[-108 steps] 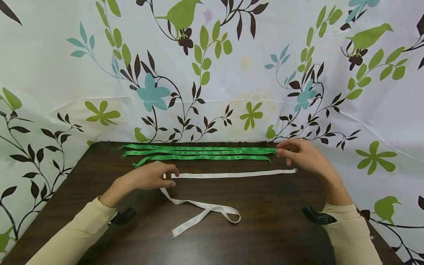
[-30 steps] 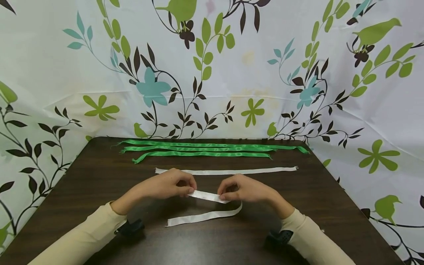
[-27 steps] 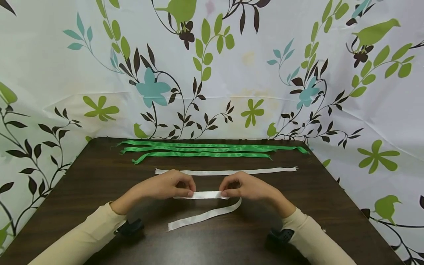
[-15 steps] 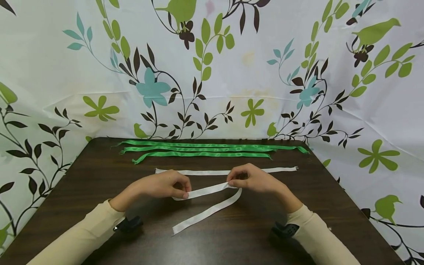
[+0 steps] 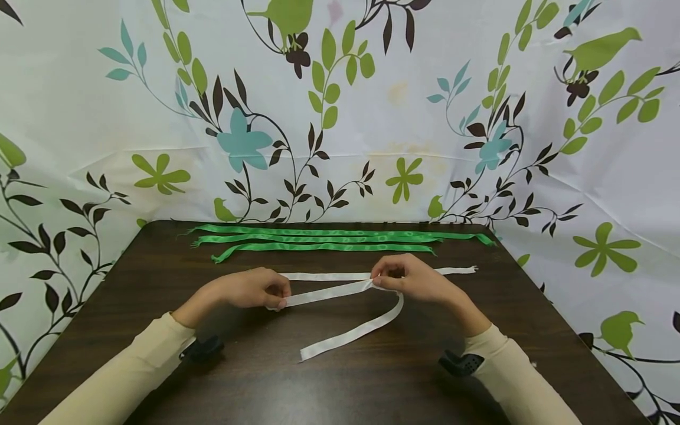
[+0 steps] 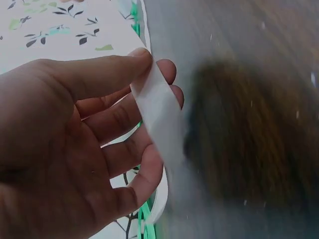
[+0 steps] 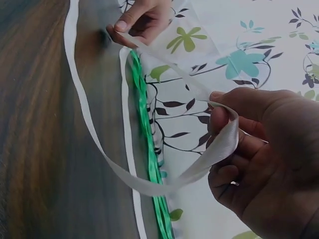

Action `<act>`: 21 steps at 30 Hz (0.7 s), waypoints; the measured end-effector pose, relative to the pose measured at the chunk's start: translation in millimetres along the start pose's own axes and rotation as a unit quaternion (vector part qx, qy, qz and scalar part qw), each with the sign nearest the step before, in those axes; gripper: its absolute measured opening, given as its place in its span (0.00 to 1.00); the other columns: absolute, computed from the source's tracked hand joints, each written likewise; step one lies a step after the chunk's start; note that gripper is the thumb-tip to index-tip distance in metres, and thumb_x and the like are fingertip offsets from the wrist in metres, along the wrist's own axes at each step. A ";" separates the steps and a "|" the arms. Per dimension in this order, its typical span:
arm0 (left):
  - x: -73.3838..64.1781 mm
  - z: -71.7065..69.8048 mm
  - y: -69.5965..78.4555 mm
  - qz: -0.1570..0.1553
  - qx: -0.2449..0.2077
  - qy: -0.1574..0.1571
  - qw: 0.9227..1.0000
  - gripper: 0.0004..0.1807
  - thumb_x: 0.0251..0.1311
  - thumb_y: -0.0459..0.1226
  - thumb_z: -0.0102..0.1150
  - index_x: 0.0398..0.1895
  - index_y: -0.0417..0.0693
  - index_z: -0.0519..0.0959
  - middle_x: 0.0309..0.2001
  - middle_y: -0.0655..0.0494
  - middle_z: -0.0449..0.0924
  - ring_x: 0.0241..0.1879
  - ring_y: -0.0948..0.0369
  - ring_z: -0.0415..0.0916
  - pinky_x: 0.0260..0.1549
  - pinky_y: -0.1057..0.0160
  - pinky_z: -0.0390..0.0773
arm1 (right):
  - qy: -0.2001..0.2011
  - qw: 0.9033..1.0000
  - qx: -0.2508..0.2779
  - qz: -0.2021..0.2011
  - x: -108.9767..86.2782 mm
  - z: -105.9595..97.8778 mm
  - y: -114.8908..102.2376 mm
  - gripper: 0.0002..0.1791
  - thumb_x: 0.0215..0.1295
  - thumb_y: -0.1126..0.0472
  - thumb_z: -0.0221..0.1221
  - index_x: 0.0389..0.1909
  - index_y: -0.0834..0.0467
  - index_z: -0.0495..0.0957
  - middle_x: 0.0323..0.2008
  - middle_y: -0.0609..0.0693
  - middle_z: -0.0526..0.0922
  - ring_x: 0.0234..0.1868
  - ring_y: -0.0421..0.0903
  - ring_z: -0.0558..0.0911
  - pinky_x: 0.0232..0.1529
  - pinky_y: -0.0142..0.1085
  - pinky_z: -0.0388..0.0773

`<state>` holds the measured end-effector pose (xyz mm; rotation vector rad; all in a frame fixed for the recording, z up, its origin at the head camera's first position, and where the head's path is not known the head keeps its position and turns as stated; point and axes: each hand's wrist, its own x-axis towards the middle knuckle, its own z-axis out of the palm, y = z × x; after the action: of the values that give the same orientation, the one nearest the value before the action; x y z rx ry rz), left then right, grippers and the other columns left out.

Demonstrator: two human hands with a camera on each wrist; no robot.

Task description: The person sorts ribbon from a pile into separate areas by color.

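Observation:
A white ribbon (image 5: 329, 293) stretches between both hands, its loose tail curving back toward the front of the table. My left hand (image 5: 258, 289) pinches it near one end between thumb and fingers; in the left wrist view the white ribbon (image 6: 160, 117) runs across the fingers. My right hand (image 5: 409, 277) pinches it farther along, where it folds over and drops into the tail. In the right wrist view the ribbon (image 7: 219, 149) loops below the right fingers. Just behind, a second white ribbon (image 5: 457, 271) lies straight, partly hidden by both hands.
Several green ribbons (image 5: 340, 247) lie side by side along the back of the dark wooden table (image 5: 340, 389). A white cloth with a leaf and bird print (image 5: 340, 177) hangs behind the table. Black wrist cameras sit under both sleeves.
Earlier my hands were apart, the right at the green ribbons; then both took the front white ribbon. Lately they have spread and moved back, drawing the ribbon straight and pulling its tail along.

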<state>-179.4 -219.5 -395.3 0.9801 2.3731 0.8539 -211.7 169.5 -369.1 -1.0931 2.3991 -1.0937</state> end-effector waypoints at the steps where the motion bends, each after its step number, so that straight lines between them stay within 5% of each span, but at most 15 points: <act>1: -0.6 -1.4 -1.8 -0.004 0.000 0.000 1.000 0.04 0.71 0.37 0.61 0.36 0.50 0.81 0.30 0.62 0.78 0.28 0.64 0.69 0.29 0.62 0.69 | 0.001 1.000 0.002 0.002 -0.9 -1.9 -0.3 0.06 0.73 0.53 0.63 0.46 0.47 0.84 0.32 0.51 0.84 0.29 0.44 0.75 0.30 0.38 0.70; 5: -3.5 -7.8 -7.8 -0.011 -0.004 0.010 1.000 0.05 0.73 0.37 0.59 0.37 0.47 0.82 0.30 0.60 0.80 0.29 0.63 0.72 0.29 0.61 0.71 | 0.003 1.000 0.008 0.004 -4.7 -10.4 -0.9 0.08 0.73 0.54 0.64 0.46 0.52 0.85 0.30 0.55 0.83 0.28 0.44 0.74 0.28 0.38 0.69; 14: -12.3 -20.5 -19.1 -0.036 -0.015 0.038 0.999 0.08 0.74 0.37 0.58 0.37 0.45 0.83 0.29 0.55 0.81 0.30 0.54 0.78 0.31 0.57 0.75 | -0.008 1.000 0.014 0.007 -9.0 -22.9 1.5 0.13 0.71 0.55 0.65 0.50 0.58 0.83 0.31 0.47 0.83 0.28 0.45 0.76 0.28 0.37 0.72; 21: -16.3 -21.9 -29.8 -0.059 -0.016 0.058 0.996 0.08 0.72 0.38 0.61 0.35 0.45 0.84 0.28 0.54 0.82 0.27 0.52 0.78 0.28 0.57 0.75 | -0.018 1.000 0.014 0.022 -14.1 -29.2 5.8 0.11 0.69 0.55 0.67 0.50 0.50 0.83 0.34 0.50 0.85 0.33 0.50 0.80 0.32 0.39 0.75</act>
<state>-195.7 -256.4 -397.4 0.7893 2.4779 0.9241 -220.6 197.6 -354.5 -1.0378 2.3617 -1.0809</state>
